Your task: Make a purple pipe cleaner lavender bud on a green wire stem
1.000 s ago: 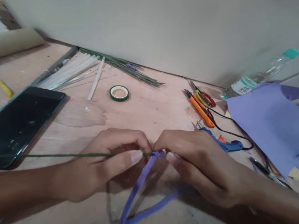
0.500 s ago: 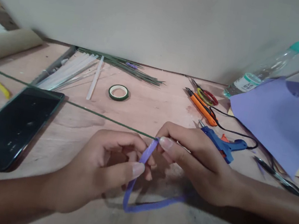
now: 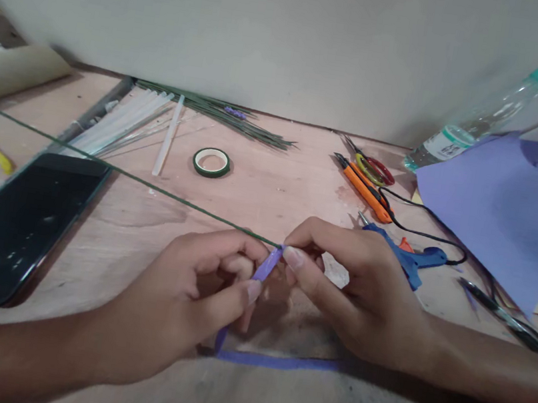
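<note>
A long thin green stem slants from the upper left down to my fingertips. My right hand pinches its end, where a purple strip meets it. The strip runs down from there between the thumb and fingers of my left hand, which is closed on it just below the joint. Below my hands the strip bends and its loose part stretches rightward. My fingers partly hide the strip behind them.
A black phone lies at the left, with glue sticks and green stems behind. Green tape is mid-table. At the right are an orange tool, scissors, a blue glue gun, a pen, purple paper and a bottle.
The purple strip's visible length between my hands is shorter, and its lower bend has shifted left and up. My left thumb has moved slightly up. The stem's far end now shows at the upper left.
</note>
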Tool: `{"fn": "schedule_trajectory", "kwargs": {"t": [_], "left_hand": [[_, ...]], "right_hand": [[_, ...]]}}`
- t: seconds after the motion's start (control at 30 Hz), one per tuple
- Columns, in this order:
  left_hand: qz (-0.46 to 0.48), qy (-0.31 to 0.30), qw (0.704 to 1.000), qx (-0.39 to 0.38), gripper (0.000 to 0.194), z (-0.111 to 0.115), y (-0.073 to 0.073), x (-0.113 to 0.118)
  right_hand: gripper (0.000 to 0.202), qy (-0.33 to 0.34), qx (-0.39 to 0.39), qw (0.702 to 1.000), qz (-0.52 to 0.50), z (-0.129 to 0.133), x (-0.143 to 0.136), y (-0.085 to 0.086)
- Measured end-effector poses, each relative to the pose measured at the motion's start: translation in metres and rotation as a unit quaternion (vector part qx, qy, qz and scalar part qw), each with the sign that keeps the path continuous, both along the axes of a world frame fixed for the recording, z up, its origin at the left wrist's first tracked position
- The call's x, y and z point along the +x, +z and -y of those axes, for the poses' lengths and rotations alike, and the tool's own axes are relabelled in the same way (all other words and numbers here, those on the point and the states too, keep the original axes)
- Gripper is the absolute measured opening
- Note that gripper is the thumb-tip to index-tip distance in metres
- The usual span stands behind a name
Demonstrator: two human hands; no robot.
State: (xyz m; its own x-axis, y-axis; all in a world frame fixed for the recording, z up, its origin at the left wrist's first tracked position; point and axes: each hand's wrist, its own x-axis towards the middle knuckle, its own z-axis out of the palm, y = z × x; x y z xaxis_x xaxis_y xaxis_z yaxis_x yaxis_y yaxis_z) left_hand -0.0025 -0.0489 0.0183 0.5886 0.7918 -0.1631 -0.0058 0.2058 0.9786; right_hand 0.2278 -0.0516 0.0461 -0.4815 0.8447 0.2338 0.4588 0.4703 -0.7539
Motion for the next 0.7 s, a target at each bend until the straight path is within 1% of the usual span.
{"fn": "schedule_trajectory", "kwargs": {"t": [0.1,0.2,0.3,0.37,0.47,0.57,0.63,0.7], "left_hand": [[-0.004,0.017,0.999,-0.028,0.002,0.0034,0.0027,0.0007],[0.002,0.034,0.999,-0.03,0.01,0.0056,0.0039,0.002],[0.016,0.045,0.999,-0.025,0.009,0.0054,0.0028,0.003],[0.027,0.049,0.998,-0.035,0.009,0.0051,0.0019,0.0031],[0.04,0.044,0.997,-0.055,0.014,0.0062,0.0018,0.002],[0.037,0.045,0.996,-0.073,0.012,0.0088,0.0022,-0.0001],[0.039,0.056,0.993,-0.098,0.02,0.0098,0.0021,-0.0007],[0.031,0.07,0.992,-0.105,0.036,0.0096,0.002,0.0001]], "right_hand": [[0.013,-0.009,0.045,0.999,0.027,-0.0003,0.0004,-0.0016],[0.013,-0.017,0.057,0.998,0.036,-0.0003,0.0005,-0.0027],[0.014,-0.02,0.065,0.997,0.038,-0.0002,0.0,-0.0028],[0.014,-0.022,0.07,0.996,0.045,-0.0002,-0.0003,-0.0028],[0.014,-0.029,0.08,0.994,0.068,0.0001,-0.0001,-0.0036],[0.016,-0.033,0.108,0.989,0.099,0.0009,0.0007,-0.0047],[0.018,-0.029,0.137,0.982,0.124,0.0014,0.0008,-0.0047],[0.019,-0.024,0.171,0.973,0.152,0.0019,-0.0002,-0.004]]}}
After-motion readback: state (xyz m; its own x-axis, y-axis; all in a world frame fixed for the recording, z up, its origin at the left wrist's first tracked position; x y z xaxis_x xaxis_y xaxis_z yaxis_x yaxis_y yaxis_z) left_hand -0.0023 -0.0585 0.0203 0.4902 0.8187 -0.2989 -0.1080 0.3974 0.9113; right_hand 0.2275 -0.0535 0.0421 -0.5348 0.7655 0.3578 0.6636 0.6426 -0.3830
